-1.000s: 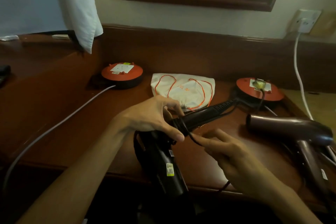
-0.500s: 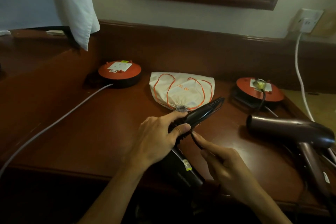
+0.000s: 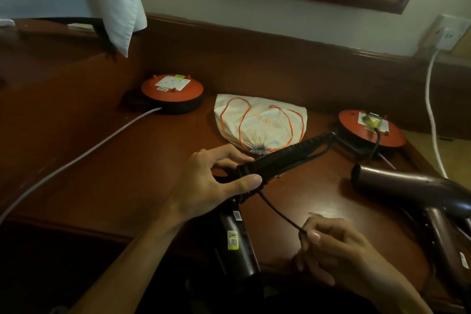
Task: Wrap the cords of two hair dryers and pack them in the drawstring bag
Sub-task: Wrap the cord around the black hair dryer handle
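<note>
My left hand point(image 3: 216, 183) grips the handle of a dark hair dryer point(image 3: 277, 159), whose barrel hangs down over the desk's front edge. Its thin black cord point(image 3: 277, 213) runs taut from the handle down to my right hand point(image 3: 339, 252), which pinches it between thumb and fingers. Part of the cord lies along the handle. A second, brown hair dryer point(image 3: 413, 186) lies on the desk at the right, its cord plugged into a red socket reel point(image 3: 369, 130). The white drawstring bag point(image 3: 260, 122) with orange strings lies flat behind the hands, its mouth gathered.
Another red socket reel point(image 3: 172, 90) sits at the back left with a pale cable point(image 3: 76, 160) running off left. A white cable point(image 3: 432, 109) drops from the wall socket point(image 3: 449, 33) at right. A white cloth point(image 3: 114, 0) hangs over the desk's back left.
My right hand has pulled the cord down and to the right, away from the handle, drawing it taut. The left hand keeps its grip on the handle.
</note>
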The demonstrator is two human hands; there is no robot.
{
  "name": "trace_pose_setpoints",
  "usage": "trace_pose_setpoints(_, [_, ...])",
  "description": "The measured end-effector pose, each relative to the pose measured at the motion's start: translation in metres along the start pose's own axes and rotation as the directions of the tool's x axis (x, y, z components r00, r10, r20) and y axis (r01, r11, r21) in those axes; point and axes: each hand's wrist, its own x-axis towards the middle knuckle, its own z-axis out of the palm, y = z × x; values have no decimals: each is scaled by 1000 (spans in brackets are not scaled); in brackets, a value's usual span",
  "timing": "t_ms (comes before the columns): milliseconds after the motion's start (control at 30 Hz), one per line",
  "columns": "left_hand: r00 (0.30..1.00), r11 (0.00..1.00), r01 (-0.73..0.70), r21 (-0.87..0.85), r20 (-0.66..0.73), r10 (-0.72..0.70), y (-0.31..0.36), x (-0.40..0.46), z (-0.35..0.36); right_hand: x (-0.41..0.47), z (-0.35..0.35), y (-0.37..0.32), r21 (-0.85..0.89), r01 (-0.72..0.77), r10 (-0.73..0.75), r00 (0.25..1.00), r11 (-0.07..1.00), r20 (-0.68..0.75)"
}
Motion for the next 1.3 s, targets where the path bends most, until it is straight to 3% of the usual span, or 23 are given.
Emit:
trace_pose_setpoints(100, [999,1000,1,-5,47,-1,2,-6,-2,18,-11,-8,-39,-87,86,996,995,-34])
trace_pose_setpoints(200, [987,987,-58,151,156,34,4,-10,1,50,-25,-39,-281,-37,3,993,959,-118])
trace_pose_setpoints(300, [956,946,-137,294,288,49,5,-8,5,70,-22,-84,-584,8,9,1000,811,25])
trace_pose_setpoints(367, [930,915,-171,366,366,27,8,-5,5,79,-14,-105,-679,-10,74,995,734,65])
trace_pose_setpoints(600, [861,797,-177,578,484,-159,19,4,2,86,15,-123,-771,63,164,963,633,213])
trace_pose_setpoints(733, [817,766,-267,585,559,-143,22,10,-1,74,21,-124,-786,11,260,941,618,217])
trace_pose_setpoints(1067, [813,877,-98,471,546,-202,21,14,-6,64,17,-123,-855,78,18,995,512,101])
trace_pose_setpoints(1300, [787,816,-139,561,563,-252,29,13,4,65,-8,-98,-849,0,82,995,528,51])
